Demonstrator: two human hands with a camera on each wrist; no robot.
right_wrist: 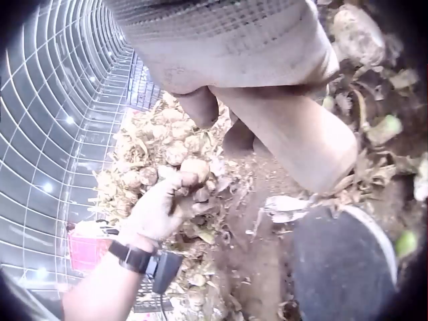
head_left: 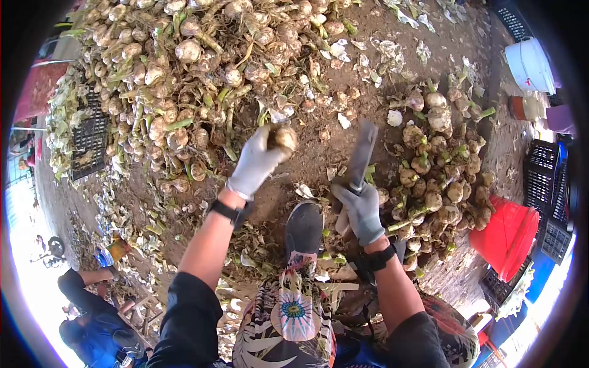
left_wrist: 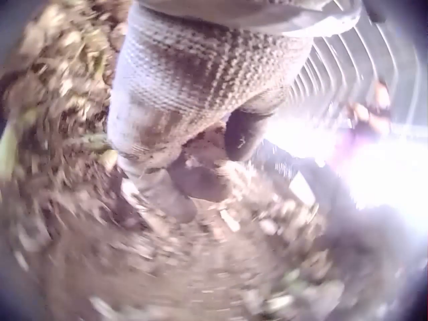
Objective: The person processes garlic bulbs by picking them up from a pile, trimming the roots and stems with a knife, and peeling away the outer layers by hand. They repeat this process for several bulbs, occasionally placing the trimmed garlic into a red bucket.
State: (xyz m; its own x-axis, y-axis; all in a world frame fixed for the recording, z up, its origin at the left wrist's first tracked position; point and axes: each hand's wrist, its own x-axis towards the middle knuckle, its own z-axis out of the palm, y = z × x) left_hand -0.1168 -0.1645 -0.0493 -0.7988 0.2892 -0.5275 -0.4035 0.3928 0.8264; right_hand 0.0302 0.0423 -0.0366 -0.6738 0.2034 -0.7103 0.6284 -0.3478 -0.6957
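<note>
In the head view the gloved left hand (head_left: 256, 161) grips a garlic bulb (head_left: 284, 140) above the bare soil, between two heaps. The right hand (head_left: 363, 211), also gloved, holds a knife (head_left: 363, 153) by its handle, the broad blade pointing up and away from the body. In the left wrist view the glove (left_wrist: 194, 87) is close up and its fingers curl; the bulb is mostly hidden and blurred. The right wrist view shows the right glove (right_wrist: 234, 60) with curled fingers, the knife not distinguishable, and the left hand (right_wrist: 157, 207) with the bulb (right_wrist: 195, 168) beyond.
A large garlic heap (head_left: 184, 80) spreads at the upper left, a smaller pile (head_left: 435, 178) at the right. Beyond that pile are a red bucket (head_left: 506, 236), a white bucket (head_left: 529, 64) and black crates (head_left: 541, 159). A shoe (head_left: 305, 228) stands between the hands; another person (head_left: 101, 334) sits lower left.
</note>
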